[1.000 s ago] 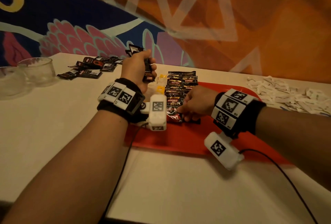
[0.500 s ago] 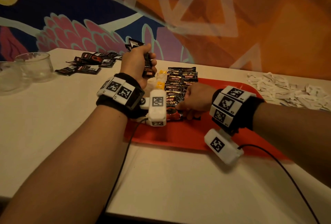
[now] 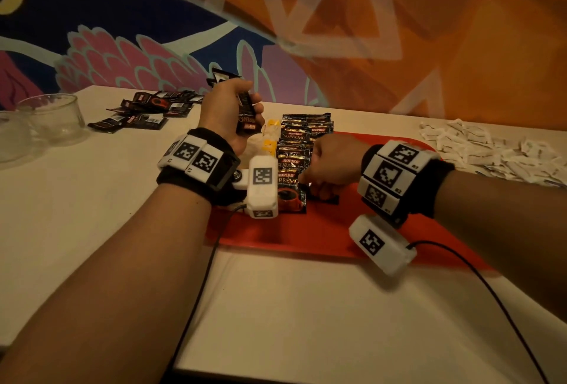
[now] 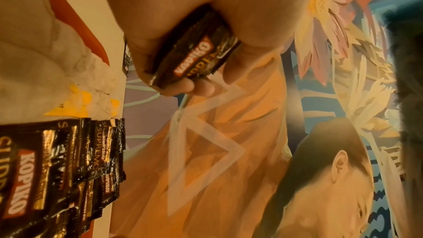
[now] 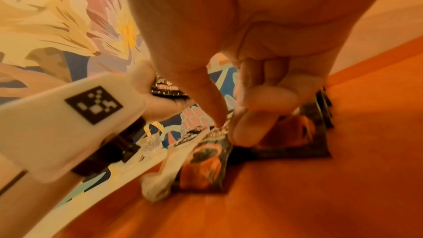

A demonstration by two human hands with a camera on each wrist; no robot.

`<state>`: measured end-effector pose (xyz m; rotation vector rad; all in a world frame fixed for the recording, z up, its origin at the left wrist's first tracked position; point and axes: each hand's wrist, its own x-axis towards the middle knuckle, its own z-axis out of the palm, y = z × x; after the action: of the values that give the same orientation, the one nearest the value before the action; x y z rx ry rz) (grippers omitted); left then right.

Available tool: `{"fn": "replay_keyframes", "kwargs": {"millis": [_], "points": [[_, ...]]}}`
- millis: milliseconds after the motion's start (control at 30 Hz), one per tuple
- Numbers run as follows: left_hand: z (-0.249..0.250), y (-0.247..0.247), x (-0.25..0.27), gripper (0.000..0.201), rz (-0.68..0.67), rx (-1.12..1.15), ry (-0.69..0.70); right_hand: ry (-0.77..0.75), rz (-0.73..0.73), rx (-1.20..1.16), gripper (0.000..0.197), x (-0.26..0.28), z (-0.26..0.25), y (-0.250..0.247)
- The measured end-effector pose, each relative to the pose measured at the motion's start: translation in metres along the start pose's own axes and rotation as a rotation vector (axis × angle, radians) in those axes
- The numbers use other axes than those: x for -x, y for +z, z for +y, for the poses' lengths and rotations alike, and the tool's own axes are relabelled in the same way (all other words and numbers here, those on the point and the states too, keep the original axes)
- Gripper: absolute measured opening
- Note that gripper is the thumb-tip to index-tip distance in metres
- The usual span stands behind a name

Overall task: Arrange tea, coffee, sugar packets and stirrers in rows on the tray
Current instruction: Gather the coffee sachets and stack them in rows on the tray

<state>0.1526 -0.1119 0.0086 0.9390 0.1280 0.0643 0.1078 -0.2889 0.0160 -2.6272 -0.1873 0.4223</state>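
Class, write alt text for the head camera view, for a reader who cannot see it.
Over a red tray, the left hand holds a bundle of black coffee sachets upright, while the right hand sets a sachet down at the near end of a coffee sachet row. White packets lie scattered at the table's right.

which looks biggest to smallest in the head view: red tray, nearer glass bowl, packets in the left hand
1. Red tray, by far the largest.
2. Glass bowl.
3. Packets in the left hand; partly hidden by fingers, so their rank against the bowl is unsure.
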Motion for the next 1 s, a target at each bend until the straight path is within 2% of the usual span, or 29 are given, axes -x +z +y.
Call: {"fn": "replay_keyframes", "kwargs": {"millis": [67,133,267,400,467,567,600,667,733,800,900,967,1000], "points": [[0.001,0.002,0.004,0.019,-0.040,0.071,-0.015,-0.037,0.064,-0.011,0.019,-0.001,-0.001,-0.010],[0.000,0.005,0.006,0.024,-0.037,0.076,-0.009,-0.093,0.138,-0.132,0.019,-0.004,-0.001,-0.019],[-0.005,0.010,0.008,0.038,-0.020,-0.088,0.034,-0.232,0.270,-0.446,0.017,-0.012,-0.004,-0.026],[-0.008,0.015,0.017,0.017,-0.136,-0.198,0.081,-0.334,0.386,-0.561,0.017,-0.018,-0.005,-0.023],[-0.012,0.017,0.019,0.015,-0.192,-0.218,0.094,-0.367,0.403,-0.601,0.015,-0.018,-0.004,-0.021],[-0.016,0.020,0.019,0.011,-0.189,-0.272,0.158,-0.412,0.390,-0.677,0.018,-0.018,-0.001,-0.019],[-0.015,0.021,0.020,0.015,-0.170,-0.304,0.182,-0.425,0.403,-0.697,0.018,-0.018,0.000,-0.020],[-0.012,0.021,0.021,0.040,-0.130,-0.371,0.199,-0.437,0.461,-0.757,0.015,-0.019,0.005,-0.022],[-0.009,0.020,0.021,0.061,-0.121,-0.371,0.123,-0.471,0.545,-0.790,0.016,-0.018,0.009,-0.026],[-0.006,0.018,0.019,0.066,-0.167,-0.335,0.036,-0.520,0.624,-0.731,0.020,-0.018,0.012,-0.028],[-0.007,0.021,0.024,0.049,-0.248,-0.303,-0.027,-0.582,0.635,-0.581,0.033,-0.016,0.012,-0.027],[-0.008,0.024,0.028,0.031,-0.230,-0.245,0.016,-0.601,0.616,-0.533,0.041,-0.014,0.011,-0.025],[-0.008,0.025,0.030,0.029,-0.203,-0.232,0.051,-0.609,0.605,-0.552,0.043,-0.012,0.011,-0.026]]}}
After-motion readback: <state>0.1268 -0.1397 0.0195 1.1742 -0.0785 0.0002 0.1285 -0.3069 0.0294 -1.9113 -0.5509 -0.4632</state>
